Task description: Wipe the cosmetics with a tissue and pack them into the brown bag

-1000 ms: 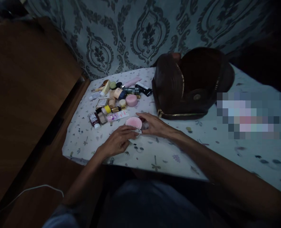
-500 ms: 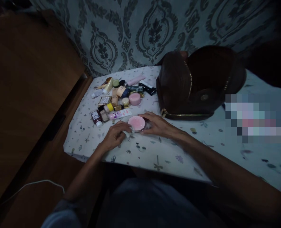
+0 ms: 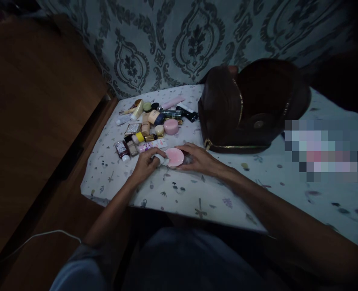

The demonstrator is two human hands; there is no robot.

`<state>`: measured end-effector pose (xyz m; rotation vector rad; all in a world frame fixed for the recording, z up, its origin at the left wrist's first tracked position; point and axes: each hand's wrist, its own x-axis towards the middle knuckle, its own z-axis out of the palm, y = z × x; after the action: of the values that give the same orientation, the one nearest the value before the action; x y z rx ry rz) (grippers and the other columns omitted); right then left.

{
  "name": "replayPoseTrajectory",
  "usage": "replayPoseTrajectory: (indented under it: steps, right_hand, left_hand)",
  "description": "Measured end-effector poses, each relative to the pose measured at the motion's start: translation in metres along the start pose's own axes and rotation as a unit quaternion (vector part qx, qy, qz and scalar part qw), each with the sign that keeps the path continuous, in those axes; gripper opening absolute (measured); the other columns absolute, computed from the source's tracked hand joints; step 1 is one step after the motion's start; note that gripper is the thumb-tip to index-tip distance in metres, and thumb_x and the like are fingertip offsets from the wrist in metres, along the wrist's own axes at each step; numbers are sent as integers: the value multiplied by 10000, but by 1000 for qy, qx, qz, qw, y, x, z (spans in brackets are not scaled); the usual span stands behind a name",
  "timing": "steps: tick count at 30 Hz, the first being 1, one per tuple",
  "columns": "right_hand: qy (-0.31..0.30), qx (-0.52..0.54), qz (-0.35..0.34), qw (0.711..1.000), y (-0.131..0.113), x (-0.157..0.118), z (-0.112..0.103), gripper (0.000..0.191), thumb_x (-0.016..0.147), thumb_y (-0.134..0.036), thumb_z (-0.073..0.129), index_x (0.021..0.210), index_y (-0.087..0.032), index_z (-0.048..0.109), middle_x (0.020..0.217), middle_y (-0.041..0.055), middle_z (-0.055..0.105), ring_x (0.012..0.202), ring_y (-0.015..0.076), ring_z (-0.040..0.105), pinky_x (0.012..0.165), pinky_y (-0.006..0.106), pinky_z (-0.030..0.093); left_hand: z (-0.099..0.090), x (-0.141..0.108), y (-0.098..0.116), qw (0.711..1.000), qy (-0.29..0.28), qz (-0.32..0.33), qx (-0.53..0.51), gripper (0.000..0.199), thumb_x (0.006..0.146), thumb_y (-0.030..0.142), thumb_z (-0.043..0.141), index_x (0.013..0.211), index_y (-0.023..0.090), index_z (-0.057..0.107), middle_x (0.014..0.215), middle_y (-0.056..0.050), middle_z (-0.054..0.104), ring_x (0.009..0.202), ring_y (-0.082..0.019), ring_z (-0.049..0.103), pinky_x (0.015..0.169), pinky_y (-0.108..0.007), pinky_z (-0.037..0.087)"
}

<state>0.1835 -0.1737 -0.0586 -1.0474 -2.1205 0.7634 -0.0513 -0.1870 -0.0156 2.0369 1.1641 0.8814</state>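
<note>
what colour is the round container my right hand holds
The round container has a pink top, seen in the head view.

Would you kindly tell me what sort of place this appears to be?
Probably a room in a home: what look like cosmetics lie loosely together on a printed cloth, with an ornately patterned wall or curtain behind.

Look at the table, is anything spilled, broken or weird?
One thing is weird: a patch of blurry squares on the right hides whatever is there. The pink tub in the right hand shows no damage, and I see no spill on the tablecloth, though the picture is dark.
</note>
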Motion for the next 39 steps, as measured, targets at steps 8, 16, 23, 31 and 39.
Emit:
replayPoseTrajectory:
  steps: [8, 16, 23, 31, 39]
  right_hand:
    - [4, 1, -14, 1000, 3, 0, 1, 653, 719, -526, 752, 1279, -224, 608, 1122, 97, 623, 1065, 299, 573, 924, 446, 477]
    - [5, -22, 2, 1000, 5, 0, 4, 701, 701, -545, 767, 1285, -193, 603, 1100, 112, 616, 1058, 307, 576, 924, 453, 483]
    - [9, -23, -21, 999, 12, -1, 6, 682, 725, -519, 762, 1296, -193, 582, 1143, 112, 609, 1098, 307, 571, 958, 466, 476]
    - [17, -56, -39, 998, -6, -4, 9, 804, 728, -444, 779, 1427, -203, 464, 1190, 128, 548, 1103, 314, 522, 966, 493, 472]
    - [29, -27, -30, 999, -12, -4, 13, 571, 807, -437, 705, 1322, -213, 599, 1131, 125, 584, 1068, 304, 549, 947, 488, 481]
  left_hand:
    - [12, 13, 4, 997, 27, 34, 63, 279, 777, 88, 441, 925, 170, 663, 873, -21, 671, 779, -163, 592, 703, -262, 455]
    - [26, 22, 14, 983, -6, 136, 123, 314, 798, 23, 413, 971, 160, 637, 960, -75, 679, 943, -208, 602, 888, -352, 479]
    - [28, 12, 21, 969, -66, 213, 109, 330, 854, 38, 416, 1068, 190, 616, 1073, -85, 676, 1045, -208, 597, 955, -384, 480]
    - [13, -10, 13, 979, -24, 158, 129, 322, 876, 57, 440, 1108, 187, 622, 1068, -80, 684, 1035, -203, 614, 932, -367, 490]
    - [11, -24, -6, 995, 84, -32, 39, 292, 893, 181, 512, 1163, 183, 623, 1017, -22, 702, 765, -144, 614, 673, -238, 468]
